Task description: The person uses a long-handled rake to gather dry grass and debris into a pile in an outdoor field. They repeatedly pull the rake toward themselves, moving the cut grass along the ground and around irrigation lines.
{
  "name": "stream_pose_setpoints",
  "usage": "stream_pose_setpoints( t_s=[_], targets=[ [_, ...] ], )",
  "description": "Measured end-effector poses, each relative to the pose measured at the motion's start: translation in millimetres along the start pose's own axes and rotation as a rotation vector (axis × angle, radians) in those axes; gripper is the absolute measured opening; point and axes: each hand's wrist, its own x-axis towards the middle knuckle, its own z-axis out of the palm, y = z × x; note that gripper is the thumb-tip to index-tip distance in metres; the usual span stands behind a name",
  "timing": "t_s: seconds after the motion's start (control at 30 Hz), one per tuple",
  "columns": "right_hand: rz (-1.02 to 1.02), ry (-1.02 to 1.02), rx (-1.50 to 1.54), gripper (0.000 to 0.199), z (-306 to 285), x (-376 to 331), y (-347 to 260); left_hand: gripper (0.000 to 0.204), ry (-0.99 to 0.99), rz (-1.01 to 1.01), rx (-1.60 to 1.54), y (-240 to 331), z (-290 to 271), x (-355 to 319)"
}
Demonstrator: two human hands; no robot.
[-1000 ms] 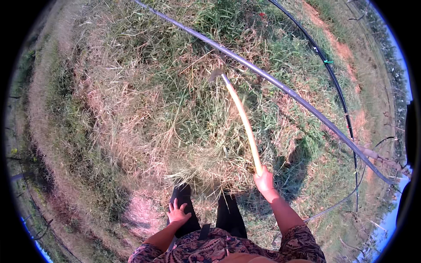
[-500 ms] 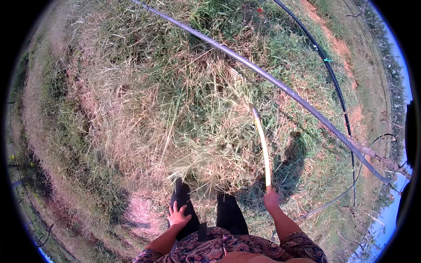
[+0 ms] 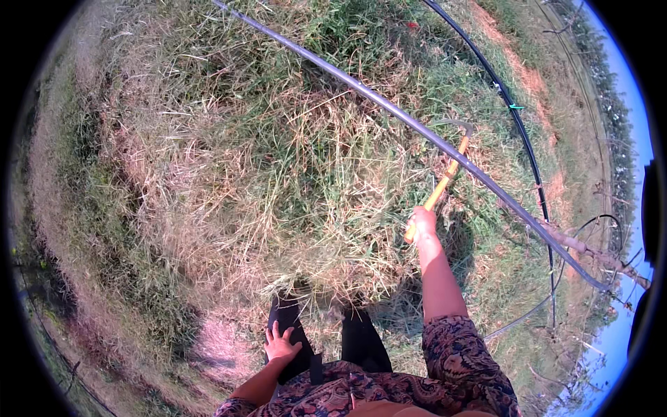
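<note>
Fingers of my left hand (image 3: 281, 345) are spread open and rest on my dark trouser leg (image 3: 290, 326), holding nothing. Further out, my right hand (image 3: 422, 222) has a closed grip around the yellow handle of the sickle (image 3: 445, 182). Its curved blade reaches past the long grey pipe (image 3: 389, 111), above the dry grass (image 3: 278, 174).
</note>
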Motion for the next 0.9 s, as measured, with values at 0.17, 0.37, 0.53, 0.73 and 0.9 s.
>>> stream_pose_setpoints(
  t_s=[0.17,0.37,0.53,0.73,0.9],
  targets=[
    [0.434,-0.444,-0.091,0.011,184.4,-157.8,126.5,0.069,-0.015,-0.052,0.016,-5.2,-2.0,-4.4],
    [0.247,-0.478,-0.678,0.018,39.5,-208.0,152.5,0.068,0.008,0.014,-0.013,3.8,-15.5,0.2],
    [0.065,-0.345,-0.569,0.013,0.5,-113.2,75.1,0.069,-0.010,-0.013,0.011,-5.2,-28.2,2.8],
    [-0.042,-0.100,0.101,0.014,116.2,-23.0,-20.5,0.069,-0.038,-0.013,0.022,-6.2,-29.6,2.6],
    [0.262,-0.323,0.060,0.015,245.8,-113.7,98.5,0.070,-0.034,-0.018,0.011,-10.6,-25.1,3.5]
  ],
)
